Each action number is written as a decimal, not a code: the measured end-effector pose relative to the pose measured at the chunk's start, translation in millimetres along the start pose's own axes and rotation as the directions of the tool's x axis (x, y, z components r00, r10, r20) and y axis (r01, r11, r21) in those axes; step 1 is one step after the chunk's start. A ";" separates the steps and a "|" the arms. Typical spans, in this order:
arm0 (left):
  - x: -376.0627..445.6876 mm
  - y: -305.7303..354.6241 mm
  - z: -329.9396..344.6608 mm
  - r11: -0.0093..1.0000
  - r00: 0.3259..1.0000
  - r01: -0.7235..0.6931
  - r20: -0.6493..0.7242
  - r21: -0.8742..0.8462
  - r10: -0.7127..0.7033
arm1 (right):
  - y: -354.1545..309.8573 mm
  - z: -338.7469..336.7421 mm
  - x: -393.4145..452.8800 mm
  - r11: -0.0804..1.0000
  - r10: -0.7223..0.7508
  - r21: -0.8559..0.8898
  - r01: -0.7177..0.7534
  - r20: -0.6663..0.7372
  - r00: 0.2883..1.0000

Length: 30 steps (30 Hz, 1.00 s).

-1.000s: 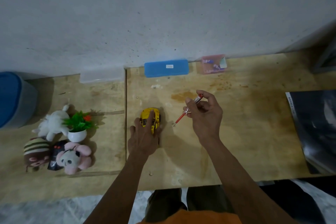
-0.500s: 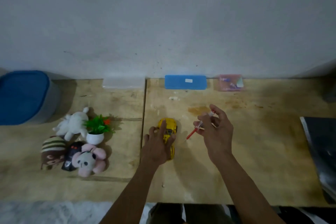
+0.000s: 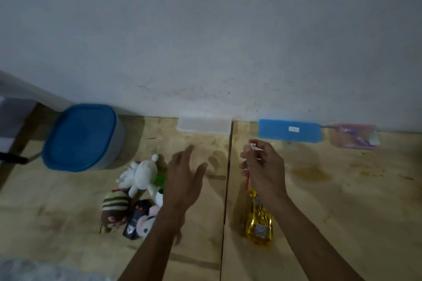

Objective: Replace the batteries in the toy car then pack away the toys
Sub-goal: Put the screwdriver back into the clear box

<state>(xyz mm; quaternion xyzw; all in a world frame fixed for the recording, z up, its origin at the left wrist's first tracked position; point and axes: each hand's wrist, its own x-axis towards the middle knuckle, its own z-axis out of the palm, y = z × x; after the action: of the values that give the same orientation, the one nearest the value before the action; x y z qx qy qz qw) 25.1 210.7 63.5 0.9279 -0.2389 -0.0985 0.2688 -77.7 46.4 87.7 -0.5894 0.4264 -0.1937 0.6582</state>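
While our left hand (image 3: pixel 182 180) hovers with fingers spread and empty over the wooden table (image 3: pixel 342 201), beside the plush toys (image 3: pixel 134 191), our right hand (image 3: pixel 265 171) pinches a red screwdriver (image 3: pixel 247 180) upright. We see the yellow toy car (image 3: pixel 259 223) lying on the table just below that hand, blurred.
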 end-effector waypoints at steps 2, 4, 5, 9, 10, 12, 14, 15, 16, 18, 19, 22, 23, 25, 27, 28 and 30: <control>29.6 -18.1 -7.5 0.999 0.999 -0.023 -0.025 0.050 0.024 | 2.1 23.9 8.1 0.999 -0.022 -0.040 0.021 -0.033 0.999; 62.2 -34.7 -9.8 0.988 0.997 -0.080 -0.007 0.132 0.082 | 3.3 45.1 16.8 0.997 -0.058 -0.064 0.053 -0.077 0.995; 77.7 -41.6 -8.7 0.980 0.995 -0.102 0.013 0.173 0.101 | 4.7 54.7 20.9 0.995 -0.074 -0.073 0.066 -0.102 0.992; 129.2 -59.3 6.4 0.935 0.985 -0.169 0.088 0.313 0.148 | 14.4 86.2 43.1 0.993 -0.092 -0.094 0.075 -0.189 0.978; 137.5 -63.9 12.7 0.917 0.979 -0.201 0.105 0.346 0.175 | 18.1 91.8 48.5 0.993 -0.085 -0.095 0.067 -0.206 0.975; 149.3 -72.0 23.3 0.884 0.963 -0.268 0.116 0.383 0.242 | 26.7 100.8 57.2 0.995 -0.077 -0.081 0.060 -0.229 0.970; 159.8 -78.0 30.4 0.866 0.947 -0.318 0.098 0.386 0.304 | 34.0 106.4 63.9 0.994 -0.081 -0.091 0.060 -0.244 0.966; 163.6 -80.5 32.3 0.864 0.940 -0.336 0.078 0.375 0.332 | 36.4 107.9 66.3 0.993 -0.083 -0.101 0.059 -0.248 0.965; 166.7 -83.4 33.9 0.867 0.933 -0.350 0.051 0.355 0.356 | 38.0 109.0 68.4 0.992 -0.085 -0.107 0.059 -0.250 0.965; 170.4 -90.3 35.9 0.889 0.928 -0.354 -0.013 0.289 0.373 | 39.9 109.7 71.7 0.991 -0.088 -0.115 0.061 -0.252 0.964; 171.1 -93.2 36.3 0.905 0.929 -0.346 -0.046 0.249 0.368 | 40.5 110.2 72.9 0.991 -0.091 -0.121 0.062 -0.253 0.963; 171.7 -95.8 36.5 0.951 0.945 -0.289 -0.127 0.113 0.302 | 43.5 111.3 75.1 0.988 -0.105 -0.136 0.072 -0.249 0.963; 171.8 -95.3 36.6 0.962 0.952 -0.266 -0.142 0.063 0.272 | 45.4 111.7 76.0 0.987 -0.107 -0.143 0.074 -0.243 0.964; 171.5 -94.0 37.0 0.973 0.962 -0.232 -0.154 -0.015 0.227 | 49.6 113.0 77.4 0.979 -0.122 -0.188 0.081 -0.218 0.968; 170.6 -93.5 38.5 0.980 0.973 -0.192 -0.143 -0.055 0.183 | 55.6 115.1 80.6 0.951 -0.162 -0.292 0.105 -0.179 0.971; 169.7 -93.1 39.4 0.983 0.977 -0.173 -0.139 -0.065 0.162 | 58.0 116.4 82.8 0.933 -0.181 -0.340 0.119 -0.160 0.970; 167.4 -90.9 41.0 0.988 0.983 -0.132 -0.140 -0.074 0.121 | 59.4 119.1 88.1 0.918 -0.194 -0.376 0.128 -0.143 0.970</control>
<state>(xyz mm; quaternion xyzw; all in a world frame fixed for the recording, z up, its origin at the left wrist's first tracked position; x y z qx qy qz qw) 192.9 176.5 -29.5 0.9034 -0.2742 -0.0280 0.3284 51.1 66.0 -4.5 -0.7147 0.4617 -0.2167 0.4785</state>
